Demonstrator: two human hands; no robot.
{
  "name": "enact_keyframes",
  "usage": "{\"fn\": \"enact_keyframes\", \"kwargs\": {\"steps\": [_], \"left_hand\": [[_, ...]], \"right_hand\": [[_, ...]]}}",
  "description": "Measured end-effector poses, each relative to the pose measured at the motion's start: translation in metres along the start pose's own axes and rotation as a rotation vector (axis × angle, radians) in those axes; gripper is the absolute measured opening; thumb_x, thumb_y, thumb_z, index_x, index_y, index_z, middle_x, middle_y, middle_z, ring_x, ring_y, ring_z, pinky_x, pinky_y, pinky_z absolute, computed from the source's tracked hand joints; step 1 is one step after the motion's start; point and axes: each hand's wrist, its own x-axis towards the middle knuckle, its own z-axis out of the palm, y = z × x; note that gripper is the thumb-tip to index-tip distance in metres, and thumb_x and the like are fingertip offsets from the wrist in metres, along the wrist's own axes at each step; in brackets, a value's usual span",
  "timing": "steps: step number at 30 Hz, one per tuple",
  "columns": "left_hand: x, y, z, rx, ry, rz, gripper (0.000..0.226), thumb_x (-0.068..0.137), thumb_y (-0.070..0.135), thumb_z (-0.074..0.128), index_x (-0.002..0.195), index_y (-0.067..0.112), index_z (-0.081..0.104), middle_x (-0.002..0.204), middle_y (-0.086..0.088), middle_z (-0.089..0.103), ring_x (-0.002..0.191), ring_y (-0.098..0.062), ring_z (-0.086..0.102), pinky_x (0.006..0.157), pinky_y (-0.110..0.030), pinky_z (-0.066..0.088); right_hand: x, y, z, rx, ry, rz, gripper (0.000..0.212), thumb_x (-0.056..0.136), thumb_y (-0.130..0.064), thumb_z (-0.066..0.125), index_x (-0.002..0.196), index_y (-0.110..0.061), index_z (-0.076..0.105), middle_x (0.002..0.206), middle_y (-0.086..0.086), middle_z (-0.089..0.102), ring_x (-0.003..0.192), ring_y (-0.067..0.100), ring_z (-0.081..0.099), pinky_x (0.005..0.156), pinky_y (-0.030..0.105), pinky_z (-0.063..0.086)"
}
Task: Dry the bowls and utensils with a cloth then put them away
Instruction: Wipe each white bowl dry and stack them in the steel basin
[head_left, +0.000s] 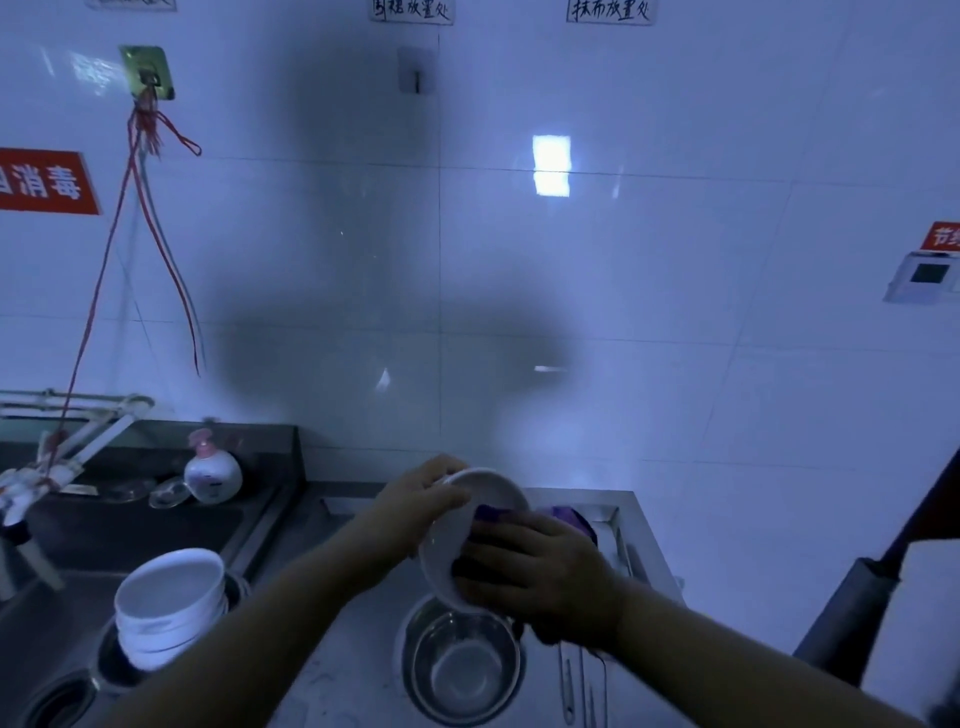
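My left hand (421, 499) grips the rim of a white bowl (447, 540), tilted on its side above the steel counter. My right hand (535, 566) holds a purple cloth (491, 514) pressed into the bowl's inside. More of the purple cloth (574, 519) shows behind my right hand. A stack of white bowls (169, 603) stands in the sink at the lower left. A steel bowl (460, 660) sits on the counter right under the held bowl. Metal utensils (582, 686) lie on the counter to the right of the steel bowl.
A pink-capped soap bottle (213, 470) and clear glass lids (169, 491) sit on the ledge behind the sink (104, 530). A faucet (67, 447) reaches in from the left. A dark handle (852, 618) leans at the right. The tiled wall (623, 312) rises behind the counter.
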Motion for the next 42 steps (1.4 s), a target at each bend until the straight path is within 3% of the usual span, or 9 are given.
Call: {"fn": "enact_keyframes", "kwargs": {"steps": [2,4,10,13,21,27,32,36,42], "left_hand": [[-0.001,0.007,-0.011,0.182,-0.272,-0.16,0.033,0.077,0.031,0.055,0.108,0.024,0.061,0.1,-0.015,0.062,0.082,-0.022,0.058,0.062,-0.029,0.045],[0.0,0.007,-0.013,0.151,-0.281,-0.185,0.038,0.074,0.029,0.056,0.112,0.027,0.059,0.108,-0.015,0.062,0.09,-0.024,0.06,0.069,-0.031,0.047],[-0.006,-0.021,0.038,-0.183,0.418,0.132,0.03,0.088,0.006,0.056,0.108,0.027,0.051,0.106,-0.009,0.06,0.09,-0.018,0.061,0.074,-0.036,0.054],[-0.011,-0.024,0.052,-0.309,0.543,0.273,0.027,0.096,0.012,0.043,0.116,0.029,0.044,0.107,-0.001,0.056,0.09,-0.011,0.06,0.073,-0.028,0.055],[-0.008,-0.012,0.028,-0.077,0.333,0.348,0.026,0.098,0.011,0.039,0.114,0.022,0.056,0.108,0.002,0.06,0.095,-0.009,0.056,0.077,-0.018,0.048],[-0.001,0.011,0.004,0.141,-0.137,0.106,0.036,0.075,0.022,0.05,0.107,0.027,0.065,0.105,-0.005,0.066,0.097,-0.024,0.061,0.081,-0.037,0.049],[-0.001,-0.002,0.02,-0.091,0.287,0.182,0.039,0.087,0.014,0.059,0.121,0.03,0.05,0.113,-0.003,0.058,0.098,-0.019,0.059,0.069,-0.026,0.054],[-0.005,-0.009,0.05,-0.298,0.459,0.328,0.035,0.097,0.013,0.043,0.128,0.028,0.042,0.114,0.003,0.055,0.099,-0.011,0.058,0.082,-0.03,0.053],[-0.003,-0.007,0.036,-0.074,0.394,0.361,0.028,0.098,0.009,0.037,0.12,0.023,0.048,0.106,0.003,0.056,0.093,-0.007,0.055,0.078,-0.026,0.048]], "right_hand": [[-0.008,0.011,-0.003,-0.008,-0.132,-0.175,0.021,0.095,-0.024,0.058,0.115,-0.024,0.066,0.126,0.001,0.062,0.125,0.02,0.05,0.111,0.04,0.032],[-0.009,0.016,-0.002,-0.047,-0.162,-0.202,0.02,0.096,-0.024,0.055,0.113,-0.023,0.066,0.124,0.001,0.062,0.122,0.022,0.051,0.114,0.041,0.027],[0.02,-0.004,-0.001,-0.152,0.065,0.236,0.018,0.093,-0.023,0.055,0.104,-0.018,0.068,0.109,0.006,0.067,0.101,0.025,0.062,0.086,0.042,0.05],[0.033,-0.027,0.011,-0.135,0.152,0.411,0.022,0.092,-0.024,0.057,0.112,-0.016,0.064,0.106,0.006,0.066,0.097,0.02,0.063,0.088,0.039,0.052],[0.009,-0.013,0.011,-0.04,0.132,0.176,0.026,0.093,-0.031,0.062,0.115,-0.018,0.065,0.114,0.003,0.068,0.107,0.017,0.062,0.095,0.034,0.048],[-0.009,0.022,-0.006,-0.044,-0.022,-0.168,0.021,0.092,-0.021,0.063,0.113,-0.019,0.064,0.118,0.004,0.064,0.116,0.024,0.056,0.107,0.042,0.038],[0.018,0.012,-0.009,-0.18,0.068,0.14,0.016,0.093,-0.024,0.059,0.106,-0.018,0.068,0.109,0.004,0.069,0.102,0.021,0.063,0.089,0.038,0.051],[0.043,-0.016,0.001,-0.181,0.18,0.444,0.021,0.089,-0.028,0.066,0.102,-0.014,0.071,0.105,0.006,0.071,0.097,0.02,0.066,0.083,0.038,0.055],[0.025,-0.011,0.002,-0.142,0.213,0.289,0.023,0.092,-0.024,0.064,0.112,-0.014,0.068,0.108,0.006,0.07,0.094,0.019,0.065,0.081,0.034,0.053]]}}
